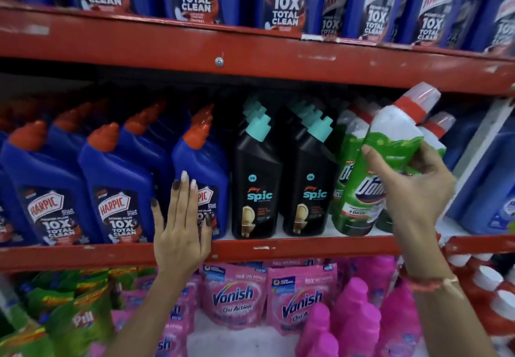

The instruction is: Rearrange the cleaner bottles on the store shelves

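Grip first: your right hand wraps the green Domex bottle around its middle, thumb on the left side, fingers curled behind. Bottle tilts, long axis leaning up and right, white-and-red cap near the upper shelf edge. Its base hangs just above the middle shelf lip, front of the green row. Left hand flat and open, holding nothing, fingers spread against the third blue Harpic bottle. Between your hands: two black Spic bottles, upright. Behind the held bottle, more green ones stand in line. Likely next: right hand, already on it, stands the bottle straight and sets it into that row.
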